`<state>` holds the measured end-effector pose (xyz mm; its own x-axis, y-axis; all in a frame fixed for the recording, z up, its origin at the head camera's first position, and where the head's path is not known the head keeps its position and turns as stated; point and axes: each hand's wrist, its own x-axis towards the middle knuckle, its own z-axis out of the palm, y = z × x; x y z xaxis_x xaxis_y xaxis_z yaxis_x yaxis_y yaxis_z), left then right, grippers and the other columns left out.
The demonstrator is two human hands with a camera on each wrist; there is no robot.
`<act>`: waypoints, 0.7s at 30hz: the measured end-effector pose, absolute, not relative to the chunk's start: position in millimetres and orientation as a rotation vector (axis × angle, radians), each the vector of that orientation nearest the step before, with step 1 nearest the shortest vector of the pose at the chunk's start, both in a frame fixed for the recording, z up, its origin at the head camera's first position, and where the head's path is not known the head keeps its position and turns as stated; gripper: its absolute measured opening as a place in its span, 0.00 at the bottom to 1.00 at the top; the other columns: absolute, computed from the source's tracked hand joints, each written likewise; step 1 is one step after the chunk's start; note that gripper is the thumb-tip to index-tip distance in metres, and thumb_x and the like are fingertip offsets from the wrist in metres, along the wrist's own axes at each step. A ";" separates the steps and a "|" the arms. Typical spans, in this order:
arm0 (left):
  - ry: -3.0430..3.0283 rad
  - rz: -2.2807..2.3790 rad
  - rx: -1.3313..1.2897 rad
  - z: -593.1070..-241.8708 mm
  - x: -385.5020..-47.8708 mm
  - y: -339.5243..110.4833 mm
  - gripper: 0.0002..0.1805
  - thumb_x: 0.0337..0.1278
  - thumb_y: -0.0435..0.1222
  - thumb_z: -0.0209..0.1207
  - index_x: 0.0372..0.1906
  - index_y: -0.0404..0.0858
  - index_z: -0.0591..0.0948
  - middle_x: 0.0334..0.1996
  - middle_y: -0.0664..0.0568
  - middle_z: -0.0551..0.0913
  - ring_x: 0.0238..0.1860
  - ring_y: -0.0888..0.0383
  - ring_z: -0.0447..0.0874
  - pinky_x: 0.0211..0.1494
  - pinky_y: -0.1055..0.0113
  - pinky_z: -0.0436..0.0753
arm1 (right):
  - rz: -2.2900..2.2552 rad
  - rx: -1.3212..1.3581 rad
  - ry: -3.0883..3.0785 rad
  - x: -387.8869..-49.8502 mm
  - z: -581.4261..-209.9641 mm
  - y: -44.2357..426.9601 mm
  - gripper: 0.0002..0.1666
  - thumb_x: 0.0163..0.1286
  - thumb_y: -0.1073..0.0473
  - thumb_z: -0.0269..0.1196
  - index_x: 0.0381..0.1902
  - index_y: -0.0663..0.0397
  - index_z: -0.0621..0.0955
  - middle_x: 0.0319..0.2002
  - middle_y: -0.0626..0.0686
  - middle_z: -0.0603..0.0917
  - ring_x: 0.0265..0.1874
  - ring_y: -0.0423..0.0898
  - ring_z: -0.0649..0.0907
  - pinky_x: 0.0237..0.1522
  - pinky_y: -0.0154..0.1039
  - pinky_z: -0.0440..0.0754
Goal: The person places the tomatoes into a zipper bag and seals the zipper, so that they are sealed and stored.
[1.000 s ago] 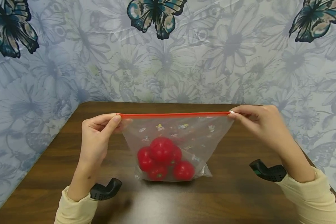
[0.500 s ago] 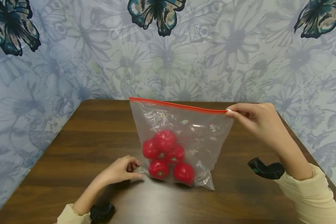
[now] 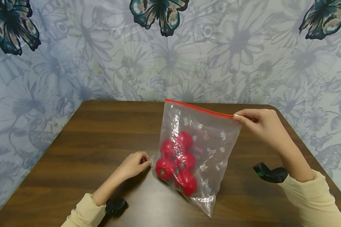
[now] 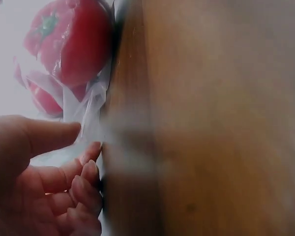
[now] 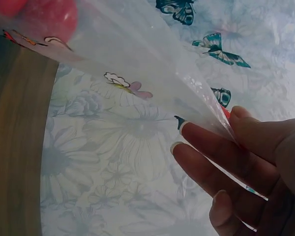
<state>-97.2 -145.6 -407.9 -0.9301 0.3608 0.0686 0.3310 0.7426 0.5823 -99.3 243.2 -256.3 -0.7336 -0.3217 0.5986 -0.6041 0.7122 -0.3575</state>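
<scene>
A clear zip bag (image 3: 210, 151) with a red top strip and small printed pictures holds several red tomatoes (image 3: 165, 168), bunched toward its left side. My right hand (image 3: 261, 126) pinches the right end of the red strip between thumb and index finger; in the right wrist view the other fingers (image 5: 201, 169) extend along the film. My left hand (image 3: 134, 164) is low at the bag's lower left corner, where thumb and fingertips pinch the plastic (image 4: 86, 110). The bag stands tilted, its lower right corner pointing down toward me.
The brown wooden table (image 3: 110, 126) lies beneath, its far edge close to a flower-patterned cloth (image 3: 102, 63) with butterflies. A black device is strapped to each wrist, one at the left (image 3: 116, 206) and one at the right (image 3: 270, 173).
My left hand has let go of the strip's left end and gone down to the lower left corner. The bag has swung rightward and tilted, and the tomatoes have shifted. My right hand keeps its pinch.
</scene>
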 end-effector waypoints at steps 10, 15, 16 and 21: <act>2.382 1.375 0.587 -410.7 -116.5 -183.9 0.10 0.60 0.32 0.59 0.26 0.30 0.79 0.19 0.52 0.76 0.20 0.60 0.69 0.23 0.70 0.70 | 0.880 0.455 -2.703 -112.1 -304.2 282.4 0.12 0.68 0.57 0.61 0.37 0.61 0.85 0.23 0.48 0.84 0.19 0.38 0.76 0.20 0.32 0.71; 2.143 1.425 0.494 -410.7 -134.2 -203.2 0.15 0.62 0.35 0.58 0.28 0.24 0.77 0.19 0.52 0.76 0.20 0.62 0.70 0.20 0.74 0.64 | 1.255 0.324 -2.814 -134.3 -354.0 302.1 0.22 0.71 0.55 0.56 0.43 0.74 0.80 0.22 0.55 0.84 0.20 0.45 0.81 0.20 0.36 0.77; 2.116 1.419 0.490 -411.2 -137.0 -204.2 0.16 0.62 0.36 0.58 0.29 0.23 0.77 0.19 0.52 0.76 0.20 0.62 0.70 0.20 0.75 0.63 | 1.309 0.301 -2.811 -139.7 -361.9 303.5 0.23 0.71 0.55 0.56 0.43 0.75 0.79 0.22 0.56 0.84 0.22 0.46 0.82 0.21 0.36 0.78; 2.075 1.413 0.480 -414.4 -145.6 -203.0 0.16 0.62 0.38 0.58 0.28 0.26 0.78 0.20 0.52 0.77 0.21 0.62 0.73 0.19 0.75 0.63 | 1.429 0.254 -2.820 -166.6 -388.6 307.2 0.24 0.72 0.54 0.55 0.45 0.77 0.77 0.22 0.57 0.83 0.21 0.45 0.82 0.20 0.37 0.77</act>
